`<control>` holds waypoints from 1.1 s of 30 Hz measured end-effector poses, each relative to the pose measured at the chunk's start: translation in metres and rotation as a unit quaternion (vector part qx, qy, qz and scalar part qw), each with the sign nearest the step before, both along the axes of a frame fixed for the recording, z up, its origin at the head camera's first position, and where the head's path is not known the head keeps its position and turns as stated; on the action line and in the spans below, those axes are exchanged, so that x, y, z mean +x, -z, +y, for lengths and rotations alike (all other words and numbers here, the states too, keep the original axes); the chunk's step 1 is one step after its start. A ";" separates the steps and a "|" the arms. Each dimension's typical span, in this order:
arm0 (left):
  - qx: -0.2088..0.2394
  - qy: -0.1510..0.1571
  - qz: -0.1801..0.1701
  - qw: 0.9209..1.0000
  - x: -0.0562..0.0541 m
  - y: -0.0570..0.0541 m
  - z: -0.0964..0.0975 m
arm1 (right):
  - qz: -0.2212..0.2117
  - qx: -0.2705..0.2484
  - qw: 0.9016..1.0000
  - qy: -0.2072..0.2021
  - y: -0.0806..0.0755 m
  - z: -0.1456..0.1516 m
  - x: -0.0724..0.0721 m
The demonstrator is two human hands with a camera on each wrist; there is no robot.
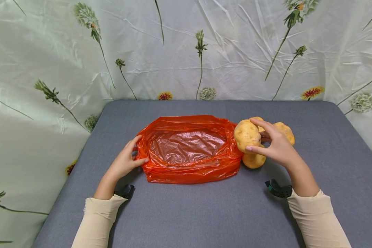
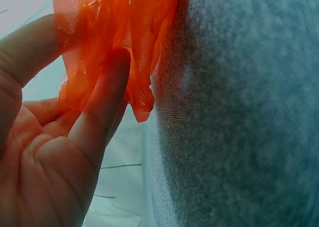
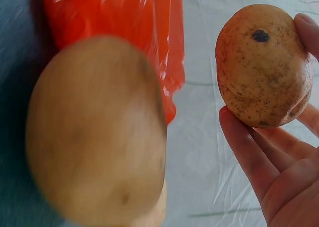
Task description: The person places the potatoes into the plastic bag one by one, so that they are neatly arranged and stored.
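Observation:
A red plastic bag (image 1: 192,174) lies on the grey table with its wide mouth open upward and nothing visible inside. At its left end my left hand (image 1: 124,162) grips the rim, thumb and fingers on the thin plastic; the left wrist view shows the crumpled film of the bag (image 2: 114,33) around the fingertips. My right hand (image 1: 277,144) holds a potato (image 1: 247,136) between thumb and fingers, raised by the bag's right end. In the right wrist view this potato (image 3: 264,67) has a dark spot and is clear of the table.
Beside the bag's right end lie more potatoes: one in front (image 1: 253,161), one partly hidden behind (image 1: 258,120), and one to the right (image 1: 286,132), partly covered by my right hand. A flower-printed curtain (image 1: 173,69) hangs behind the grey table (image 1: 198,213).

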State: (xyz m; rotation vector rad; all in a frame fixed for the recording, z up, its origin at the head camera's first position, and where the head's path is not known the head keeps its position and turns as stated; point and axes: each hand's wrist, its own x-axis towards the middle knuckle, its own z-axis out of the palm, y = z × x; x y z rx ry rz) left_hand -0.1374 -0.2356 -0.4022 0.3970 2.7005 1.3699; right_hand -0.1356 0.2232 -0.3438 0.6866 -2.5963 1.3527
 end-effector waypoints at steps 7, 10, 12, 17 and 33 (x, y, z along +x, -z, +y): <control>0.005 0.002 -0.001 1.000 0.000 0.000 0.000 | -0.030 -0.009 0.999 -0.027 -0.003 -0.022 -0.009; 0.006 0.003 -0.004 1.000 0.000 0.001 0.000 | -0.030 -0.021 0.998 -0.048 -0.002 -0.032 -0.014; 0.003 0.003 -0.006 1.000 0.000 0.000 0.001 | -0.028 -0.018 0.998 -0.055 0.000 -0.039 -0.016; 0.002 0.003 -0.014 1.000 0.004 -0.009 0.006 | -0.030 -0.019 0.997 -0.073 0.005 -0.057 -0.022; 0.005 0.005 -0.017 1.000 0.016 -0.036 0.017 | -0.085 -0.053 0.987 -0.128 0.016 -0.129 -0.037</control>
